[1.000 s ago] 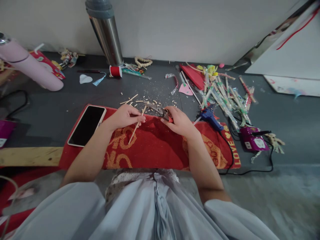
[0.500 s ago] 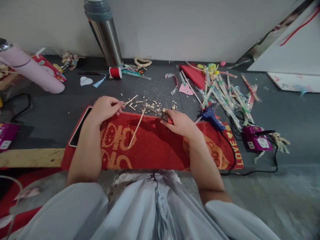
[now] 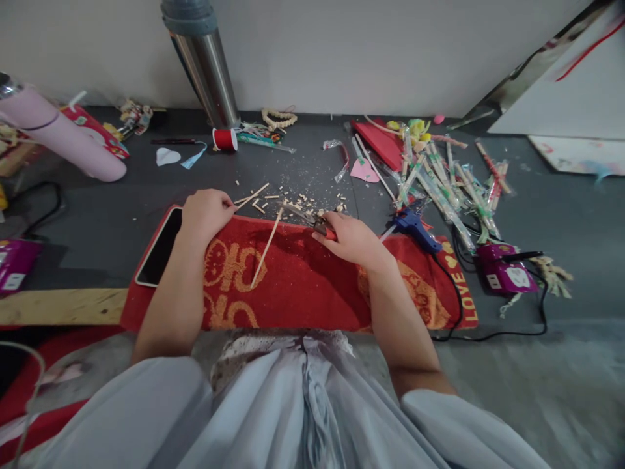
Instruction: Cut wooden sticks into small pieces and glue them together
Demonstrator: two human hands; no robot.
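My right hand (image 3: 349, 238) is wrapped around red-handled pliers (image 3: 319, 226), whose metal jaws point left over small cut bits of wood (image 3: 305, 202). At the towel's far edge, my left hand (image 3: 208, 212) has its fingertips pinched on the near end of a thin wooden stick (image 3: 252, 195); another stick crosses beside it. One longer wooden stick (image 3: 267, 251) lies slanted across the red towel (image 3: 312, 280), its upper end close to the plier jaws. Both my forearms rest over the towel.
A phone (image 3: 160, 251) lies beside my left forearm. To the right are a blue glue gun (image 3: 415, 229) with a black cord, wrapped sticks (image 3: 444, 189) and a purple box (image 3: 502, 270). A steel thermos (image 3: 208, 71), red thread spool (image 3: 224, 140) and pink bottle (image 3: 63, 133) stand or lie behind.
My left fingers have closed together at the end of a thin stick; before, they were looser beside it. My right hand and the pliers have hardly moved.
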